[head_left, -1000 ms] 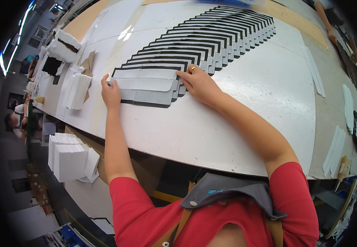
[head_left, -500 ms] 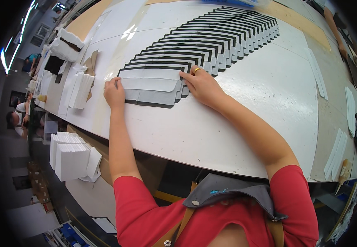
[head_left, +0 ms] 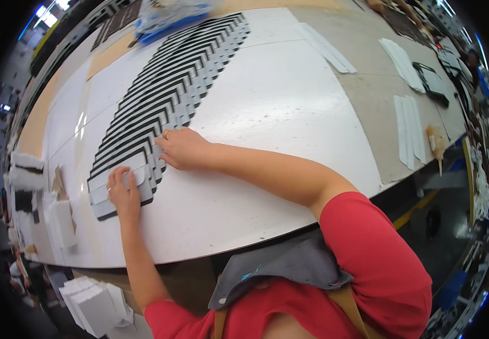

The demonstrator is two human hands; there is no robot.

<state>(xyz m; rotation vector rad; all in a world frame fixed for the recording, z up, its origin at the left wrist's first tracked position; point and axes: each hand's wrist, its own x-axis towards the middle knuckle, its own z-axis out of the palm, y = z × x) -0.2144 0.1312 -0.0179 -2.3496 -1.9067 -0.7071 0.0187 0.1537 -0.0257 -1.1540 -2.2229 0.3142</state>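
Observation:
A long overlapping row of flat grey pieces with black edges [head_left: 168, 73] runs diagonally across the white table. Across the nearest piece [head_left: 104, 198], at the row's near end, lies a pale strip with a rounded end. My left hand [head_left: 123, 192] rests on this piece, fingers apart and pressing its face. Farther up the row, my right hand [head_left: 185, 149], with a ring on one finger, touches the right edges of several pieces. Its thumb and fingers are apart, and nothing is seen gripped in it.
The white table [head_left: 267, 113] carries long white strips [head_left: 326, 48] at the right. Beyond lie a black tool [head_left: 432, 86] and a glue bottle [head_left: 436, 144]. A clear and blue plastic bag [head_left: 171, 20] sits at the far end. White stacks [head_left: 95, 308] stand low at the left.
The view has turned right, so the row appears farther left. My left hand has shifted from the near piece's left edge onto its face; my right hand has left its corner for edges farther up.

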